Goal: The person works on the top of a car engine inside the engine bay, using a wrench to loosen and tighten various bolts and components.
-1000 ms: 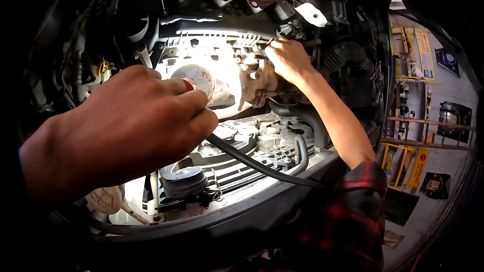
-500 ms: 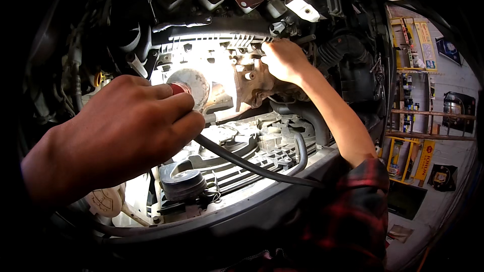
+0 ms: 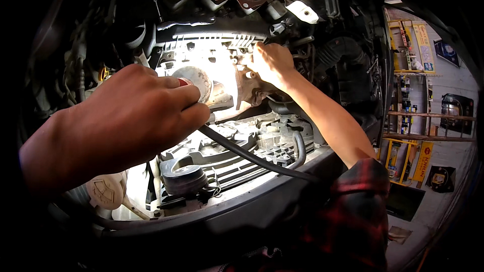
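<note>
Left of centre, the left hand (image 3: pixel 143 108) curls around a mostly hidden red object (image 3: pixel 185 81), probably stiff and light, best held round its body. Farther right, the right hand (image 3: pixel 273 63) is at the engine casting (image 3: pixel 246 89); its hidden grip I cannot tell.

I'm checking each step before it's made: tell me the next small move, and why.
Probably ease the right hand back slightly: it sits against or close over the metal casting and hides whatever it meets, so contact can't be confirmed. The left hand, gripping a small red object, is apart from that spot and needn't move.
</note>
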The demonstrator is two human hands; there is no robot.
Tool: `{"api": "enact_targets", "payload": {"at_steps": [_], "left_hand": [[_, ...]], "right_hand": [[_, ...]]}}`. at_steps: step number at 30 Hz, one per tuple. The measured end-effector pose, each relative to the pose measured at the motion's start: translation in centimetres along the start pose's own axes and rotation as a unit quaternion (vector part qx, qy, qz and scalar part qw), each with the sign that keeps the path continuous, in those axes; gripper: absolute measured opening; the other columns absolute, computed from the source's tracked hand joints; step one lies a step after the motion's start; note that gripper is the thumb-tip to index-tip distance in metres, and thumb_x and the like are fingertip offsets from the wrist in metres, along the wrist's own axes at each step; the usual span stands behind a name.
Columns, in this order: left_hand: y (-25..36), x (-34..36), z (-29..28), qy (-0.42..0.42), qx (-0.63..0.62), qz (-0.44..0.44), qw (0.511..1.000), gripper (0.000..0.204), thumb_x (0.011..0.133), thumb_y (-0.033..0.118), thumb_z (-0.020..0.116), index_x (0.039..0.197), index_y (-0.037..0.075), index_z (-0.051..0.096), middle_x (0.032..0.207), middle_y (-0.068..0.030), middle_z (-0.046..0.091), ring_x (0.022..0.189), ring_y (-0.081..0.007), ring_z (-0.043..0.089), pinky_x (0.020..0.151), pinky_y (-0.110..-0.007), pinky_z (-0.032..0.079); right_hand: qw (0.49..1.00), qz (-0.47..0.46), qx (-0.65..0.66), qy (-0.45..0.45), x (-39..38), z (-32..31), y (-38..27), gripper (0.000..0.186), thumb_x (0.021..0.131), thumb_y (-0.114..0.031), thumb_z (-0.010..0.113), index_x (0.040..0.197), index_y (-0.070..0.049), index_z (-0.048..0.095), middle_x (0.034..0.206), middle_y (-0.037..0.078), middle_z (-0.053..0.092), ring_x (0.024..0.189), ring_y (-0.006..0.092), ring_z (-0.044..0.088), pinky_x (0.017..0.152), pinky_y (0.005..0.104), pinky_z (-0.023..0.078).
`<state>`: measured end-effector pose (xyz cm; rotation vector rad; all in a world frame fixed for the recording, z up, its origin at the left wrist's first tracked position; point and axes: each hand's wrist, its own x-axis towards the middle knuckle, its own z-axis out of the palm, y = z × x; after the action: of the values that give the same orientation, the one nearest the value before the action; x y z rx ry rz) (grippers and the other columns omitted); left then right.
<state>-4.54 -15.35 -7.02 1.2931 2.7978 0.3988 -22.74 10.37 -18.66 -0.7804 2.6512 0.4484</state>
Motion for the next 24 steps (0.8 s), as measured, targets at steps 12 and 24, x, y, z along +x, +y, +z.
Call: {"api": "enact_targets", "payload": {"at_steps": [12, 24], "left_hand": [[0.3, 0.2, 0.1, -0.014, -0.016, -0.013, 1.0, 0.008, 0.083, 0.003, 0.069, 0.084, 0.003, 0.061, 0.091, -0.0144, 0.068, 0.099, -0.024, 0.071, 0.077, -0.035, 0.061], [0.6, 0.6, 0.1, -0.04, 0.025, -0.016, 0.999, 0.01, 0.081, 0.001, 0.068, 0.087, 0.003, 0.06, 0.084, -0.0127, 0.065, 0.083, -0.0224, 0.071, 0.064, -0.034, 0.056]], "right_hand": [[0.996, -0.046, -0.008, 0.072, 0.6, 1.2, 0.6, 0.066, 0.09, -0.046, 0.064, 0.116, 0.011, 0.044, 0.077, 0.025, 0.069, 0.071, 0.0367, 0.07, 0.063, 0.0418, 0.058], [0.99, -0.09, 0.036, 0.1, 0.3, 1.7, 1.2, 0.071, 0.086, -0.047, 0.07, 0.12, 0.009, 0.043, 0.067, 0.02, 0.066, 0.059, 0.0349, 0.066, 0.054, 0.045, 0.053]]}}
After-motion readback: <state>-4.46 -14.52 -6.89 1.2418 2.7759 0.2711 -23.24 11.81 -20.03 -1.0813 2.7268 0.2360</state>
